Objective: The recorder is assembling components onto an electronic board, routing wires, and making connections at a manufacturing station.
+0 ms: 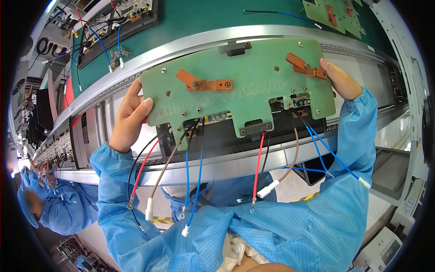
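A flat green fixture plate (253, 68) spans the space in front of me. My left hand (129, 115) is closed on its left edge, thumb on top. My right hand (343, 80) grips the right edge near an orange-brown turn latch (308, 69). Another such latch (206, 85) sits left of the middle. Under the plate is a black tray (222, 138) with circuit boards (218, 117), mostly hidden. Red, brown, blue and black wires hang from its near side, among them a red wire (259, 163) and a blue wire (187, 177), tipped with ring terminals or white connectors.
The tray lies over a conveyor with metal rails (235, 31). Beyond it, a green mat (190, 20) holds a loose blue wire (290, 15) and more green plates (333, 16). Another wired tray (120, 29) stands far left. A co-worker in blue (68, 204) is at left.
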The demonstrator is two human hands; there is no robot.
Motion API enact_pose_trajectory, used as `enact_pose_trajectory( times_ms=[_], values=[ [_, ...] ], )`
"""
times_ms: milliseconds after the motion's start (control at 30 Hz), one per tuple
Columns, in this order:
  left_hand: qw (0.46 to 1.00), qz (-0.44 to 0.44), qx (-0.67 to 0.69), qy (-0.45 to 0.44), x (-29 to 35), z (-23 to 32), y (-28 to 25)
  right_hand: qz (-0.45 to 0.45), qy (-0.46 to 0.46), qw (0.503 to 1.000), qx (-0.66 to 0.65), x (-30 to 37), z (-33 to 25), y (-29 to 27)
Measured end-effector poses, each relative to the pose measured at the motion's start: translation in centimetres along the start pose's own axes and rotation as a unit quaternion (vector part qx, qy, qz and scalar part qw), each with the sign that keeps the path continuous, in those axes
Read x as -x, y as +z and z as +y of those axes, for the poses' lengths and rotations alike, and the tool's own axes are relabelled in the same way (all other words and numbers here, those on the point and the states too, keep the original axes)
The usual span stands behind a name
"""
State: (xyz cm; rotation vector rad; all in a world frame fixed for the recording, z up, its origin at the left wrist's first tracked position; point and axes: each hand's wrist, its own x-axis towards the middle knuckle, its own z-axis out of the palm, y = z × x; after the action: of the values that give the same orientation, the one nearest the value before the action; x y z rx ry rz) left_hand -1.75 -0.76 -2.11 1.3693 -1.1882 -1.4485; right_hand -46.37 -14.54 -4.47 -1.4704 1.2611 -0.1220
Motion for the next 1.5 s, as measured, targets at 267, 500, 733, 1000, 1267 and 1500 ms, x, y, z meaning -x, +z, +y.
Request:
enact_pose_trajectory(
  times_ms=[267,500,733,1000,1267,1500],
  values=[
    [1.0,-0.019,-0.011,0.003,0.1,-0.6,-0.9,0.038,-0.032,0.993,0.105,0.9,-3.7,0.2],
    [1.0,-0.011,-0.016,0.008,0.5,-0.6,-1.0,0.274,-0.413,0.868,0.021,-0.5,-6.2,2.5],
    [1.0,-0.002,-0.02,0.013,0.3,-0.1,-0.5,0.213,-0.388,0.816,0.372,-0.6,-8.3,6.2],
    [1.0,-0.011,-0.015,0.014,0.4,0.1,-0.2,0.211,-0.353,0.843,0.345,-0.3,-8.7,6.7],
    [0.999,0.002,-0.037,-0.002,0.2,1.3,0.7,0.235,-0.357,0.835,0.348,-0.1,-8.4,6.3],
    [0.995,-0.049,-0.087,-0.008,-0.3,2.0,0.3,0.239,-0.335,0.845,0.342,0.5,-8.1,6.2]
  ],
)
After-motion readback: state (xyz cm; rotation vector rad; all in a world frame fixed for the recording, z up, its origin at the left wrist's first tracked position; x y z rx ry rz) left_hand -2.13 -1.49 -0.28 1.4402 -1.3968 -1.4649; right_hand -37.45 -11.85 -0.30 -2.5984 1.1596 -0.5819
